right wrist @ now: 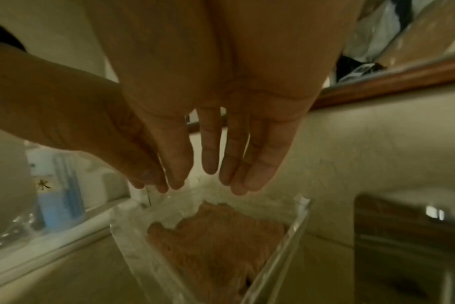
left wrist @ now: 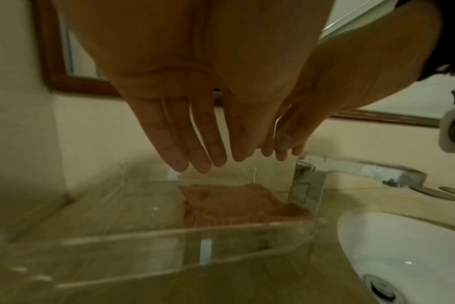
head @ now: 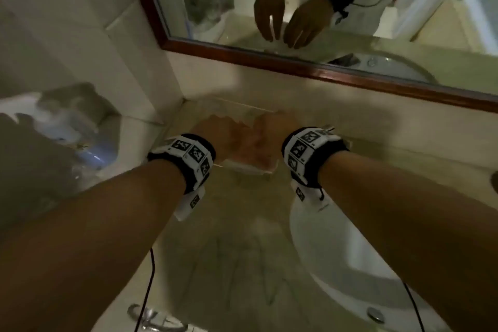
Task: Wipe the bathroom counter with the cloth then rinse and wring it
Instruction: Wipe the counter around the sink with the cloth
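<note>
An orange-brown cloth [left wrist: 242, 205] [right wrist: 221, 242] lies flat inside a clear plastic tray [left wrist: 169, 234] [right wrist: 286, 232] on the beige counter [head: 237, 237], near the back wall and left of the sink. My left hand [left wrist: 208, 156] [head: 215, 127] and right hand [right wrist: 210, 170] [head: 269, 124] hover side by side just above the tray. Their fingers are straight, point down at the cloth, and hold nothing. From the head view my hands hide most of the cloth, and that view is blurred.
A white sink [head: 336, 250] [left wrist: 403, 246] with a drain [left wrist: 379, 286] lies right of the tray. A chrome fitting [left wrist: 364, 168] stands behind the sink. A wood-framed mirror [head: 323, 8] hangs above. Plastic bags and a bottle [head: 67, 127] sit beyond the counter's left end.
</note>
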A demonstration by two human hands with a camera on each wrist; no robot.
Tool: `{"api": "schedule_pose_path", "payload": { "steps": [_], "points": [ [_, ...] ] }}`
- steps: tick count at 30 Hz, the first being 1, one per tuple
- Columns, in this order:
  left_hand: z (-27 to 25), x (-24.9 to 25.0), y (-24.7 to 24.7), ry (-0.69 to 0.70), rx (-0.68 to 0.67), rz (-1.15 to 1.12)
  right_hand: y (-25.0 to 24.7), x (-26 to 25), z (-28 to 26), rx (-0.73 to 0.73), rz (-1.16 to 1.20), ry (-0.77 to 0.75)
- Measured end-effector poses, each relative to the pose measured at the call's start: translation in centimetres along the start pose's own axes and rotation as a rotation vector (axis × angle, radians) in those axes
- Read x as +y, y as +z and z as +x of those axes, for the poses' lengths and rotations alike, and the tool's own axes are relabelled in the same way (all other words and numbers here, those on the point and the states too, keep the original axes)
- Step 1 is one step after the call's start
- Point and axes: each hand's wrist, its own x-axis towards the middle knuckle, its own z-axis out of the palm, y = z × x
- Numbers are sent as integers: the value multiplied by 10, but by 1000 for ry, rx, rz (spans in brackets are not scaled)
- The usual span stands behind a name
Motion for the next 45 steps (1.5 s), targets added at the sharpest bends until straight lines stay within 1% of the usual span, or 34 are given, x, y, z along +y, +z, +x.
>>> {"api": "schedule_pose_path", "payload": {
  "steps": [1, 2, 4, 5, 7, 8, 9, 11, 15, 18, 20, 22, 23, 26, 29, 31, 33, 35, 39, 42, 45],
  "points": [
    [7, 0, 5, 15, -45, 2, 6, 0, 7, -6, 21, 21],
    [21, -5, 13, 26, -22, 23, 13, -2, 16, -5, 4, 60],
    [39, -19, 33, 19, -45, 58, 26, -9, 27, -110, -89, 148],
    [40, -21, 36, 12, -72, 60, 31, -11, 31, -140, -106, 144],
    [52, -35, 49, 103, -32, -6, 38, -11, 38, -161, -41, 109],
    [59, -43, 55, 116, 4, -34, 42, -11, 39, -141, -2, 78],
    [62, -48, 57, 113, 4, -63, 46, -10, 38, -85, 33, 53],
    [67, -50, 57, 86, -13, -65, 49, -12, 37, 0, 81, 59],
    [74, -50, 63, 138, -4, 26, 50, -18, 44, -15, 24, 110],
    [76, -54, 70, 127, -1, -7, 57, -19, 48, -8, -30, 139],
    [73, -56, 71, 147, 4, -54, 60, -20, 45, -12, -33, 126],
    [68, -60, 69, 183, 56, -115, 56, -23, 37, -2, -7, 100],
    [63, -62, 67, 199, 100, -157, 55, -24, 33, 30, 17, 86],
    [47, -70, 64, 214, 230, -282, 50, -29, 21, 126, 69, 111],
    [23, -78, 62, 235, 385, -412, 44, -39, 4, 222, 106, 99],
    [1, -83, 64, 225, 470, -482, 43, -48, -12, 264, 112, 81],
    [-25, -90, 71, 173, 513, -544, 48, -57, -29, 264, 101, 64],
    [-53, -98, 83, 101, 507, -577, 58, -67, -47, 271, 118, 25],
    [-105, -112, 121, -2, 408, -539, 87, -85, -79, 243, 130, -58],
    [-134, -124, 150, -98, 269, -480, 112, -96, -94, 186, 128, -106],
    [-155, -140, 176, -139, 162, -320, 139, -102, -99, 87, 106, -82]
  ]
}}
